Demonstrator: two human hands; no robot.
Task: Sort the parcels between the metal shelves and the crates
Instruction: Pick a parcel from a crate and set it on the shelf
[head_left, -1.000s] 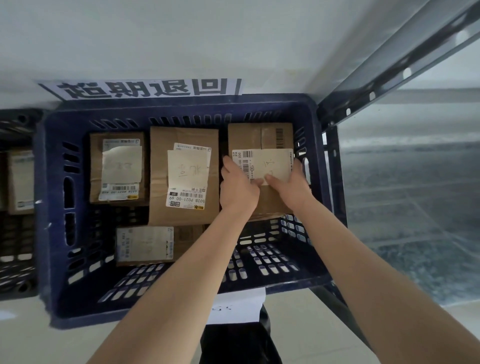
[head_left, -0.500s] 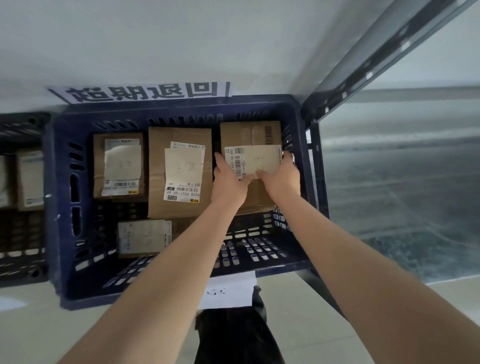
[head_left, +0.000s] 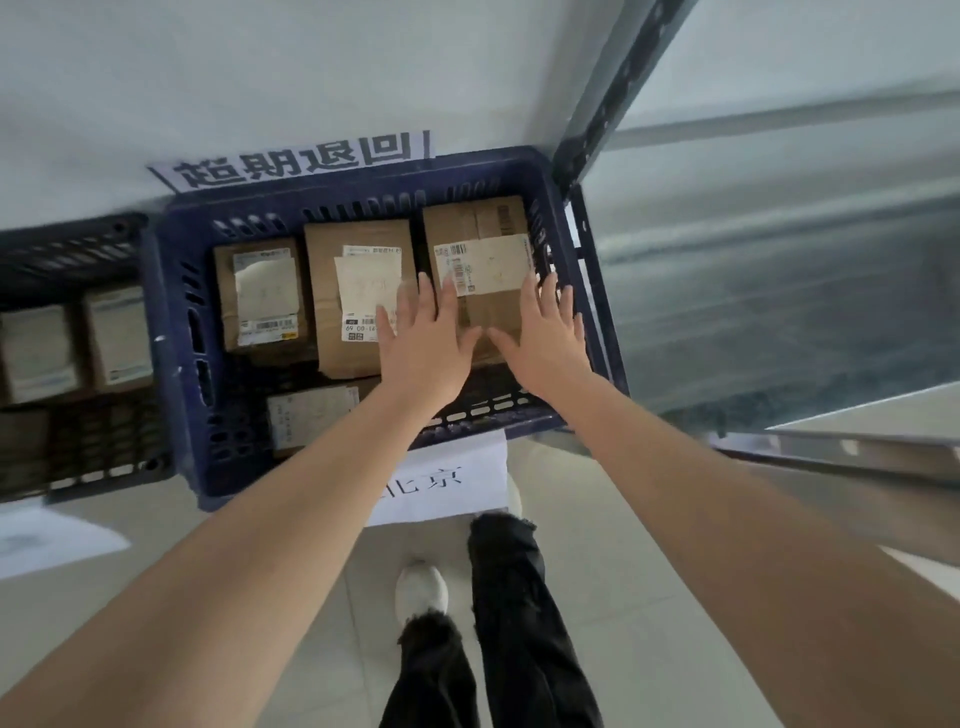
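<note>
Parcels of brown cardboard lie flat in a dark blue slotted plastic crate (head_left: 176, 332) that stands on the pale tiled floor (head_left: 623, 597) beside a grey perforated metal shelf upright (head_left: 613, 93). The rightmost brown cardboard parcel (head_left: 483, 218), with a white shipping label on top, sits in the crate's far right corner, close against the right wall. Beside it to the left lies a taller brown parcel with a white note over its label (head_left: 358, 249), then a smaller brown labelled parcel (head_left: 260, 291), and a fourth labelled parcel (head_left: 306, 415) lies nearer the front wall.

The left hand (head_left: 426, 343) is spread, fingers straight, over the near left edge of the rightmost parcel and the gap beside it. The right hand (head_left: 545, 343) is spread the same way over the parcel's near right edge, next to the crate wall (whether either palm actually touches the cardboard, I cannot tell). Neither hand holds anything.

A white paper sign with large black characters (head_left: 296, 161) lies behind the crate, and another white sheet (head_left: 441, 483) lies at its front. To the left stands a black slotted crate (head_left: 67, 249) with more parcels inside.
</note>
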